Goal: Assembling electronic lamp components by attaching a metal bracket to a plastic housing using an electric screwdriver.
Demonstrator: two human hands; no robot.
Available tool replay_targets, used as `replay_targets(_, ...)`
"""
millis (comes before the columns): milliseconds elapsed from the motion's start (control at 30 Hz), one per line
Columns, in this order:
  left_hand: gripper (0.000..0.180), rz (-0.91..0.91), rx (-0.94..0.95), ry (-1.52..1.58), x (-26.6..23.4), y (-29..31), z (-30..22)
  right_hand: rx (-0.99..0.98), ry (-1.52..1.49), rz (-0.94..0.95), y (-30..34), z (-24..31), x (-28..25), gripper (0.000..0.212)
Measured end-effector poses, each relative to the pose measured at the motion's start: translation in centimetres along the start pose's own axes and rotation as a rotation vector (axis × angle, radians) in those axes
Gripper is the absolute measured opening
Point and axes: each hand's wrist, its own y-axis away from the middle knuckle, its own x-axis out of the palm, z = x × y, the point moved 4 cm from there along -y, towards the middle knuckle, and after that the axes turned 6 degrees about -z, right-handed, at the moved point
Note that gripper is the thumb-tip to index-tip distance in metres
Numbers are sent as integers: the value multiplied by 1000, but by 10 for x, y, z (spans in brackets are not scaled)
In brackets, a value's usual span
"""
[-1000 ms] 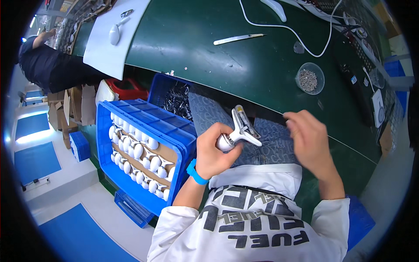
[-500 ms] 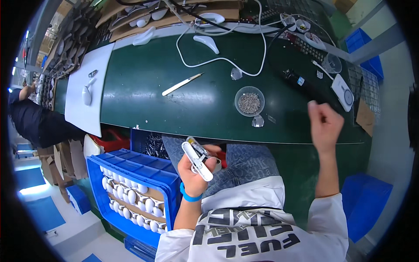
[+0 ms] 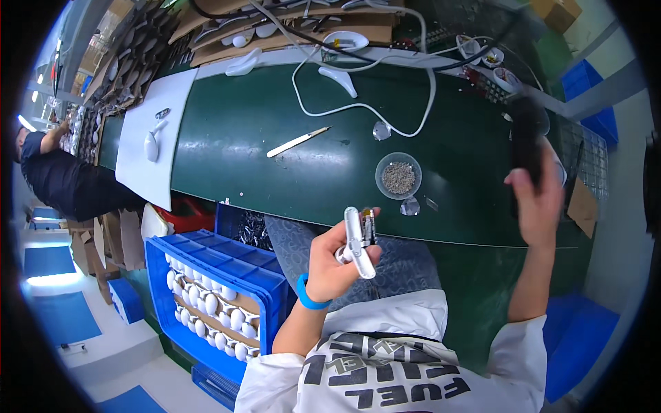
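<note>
Nearest the body, the left hand (image 3: 334,265), a bright blue band (image 3: 313,294) on its wrist, pinches a white plastic T-shaped handset (image 3: 352,230) between thumb and fingers, just off the table edge; a slim strip of electronics (image 3: 369,226) lies exposed alongside its bar. Left of that forearm, a blue plastic crate (image 3: 227,255) lies tipped toward the camera, holding rows of white rounded parts (image 3: 237,319). The right hand (image 3: 539,210) is wrapped around a black cylindrical tool (image 3: 527,134) above the green table (image 3: 227,155) — both blurred. Between the hands, farther off, stands a clear round bowl (image 3: 399,156) of small grey pieces (image 3: 399,179); beyond it loops a white cable (image 3: 432,82).
</note>
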Motion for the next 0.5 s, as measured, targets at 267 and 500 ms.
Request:
replay_targets(267, 53, 117, 51, 53, 17, 3, 3, 25, -1324, -92, -20, 95, 56, 67)
replay_targets(500, 57, 97, 49, -9, 14, 8, -1, 16, -1262, -185, -7, 108, 78, 69)
